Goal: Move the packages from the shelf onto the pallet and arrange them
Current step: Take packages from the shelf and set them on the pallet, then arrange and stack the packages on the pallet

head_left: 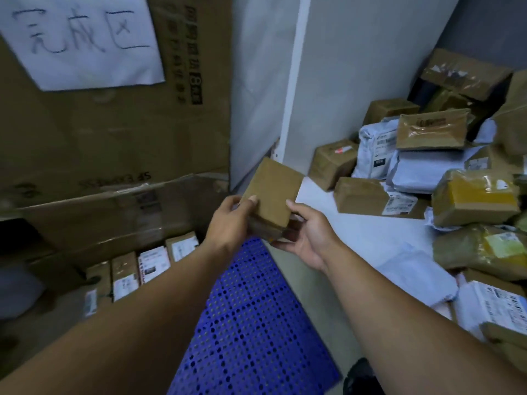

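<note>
A small brown cardboard package (272, 192) is held between both hands above the far end of the blue perforated pallet (251, 317). My left hand (231, 220) grips its left side, thumb on top. My right hand (302, 235) holds its right side and underside, thumb on the top face. A row of small packages (142, 269) stands upright at the pallet's left side. On the right, the white shelf (362, 238) carries a heap of brown boxes (362, 195) and grey mailer bags (422, 172).
Large cardboard sheets (114, 132) with a handwritten paper sign (82, 38) wall off the left side. A grey wall and white post (293, 81) stand behind. A dark shoe (359, 377) shows at the bottom by the pallet's near corner.
</note>
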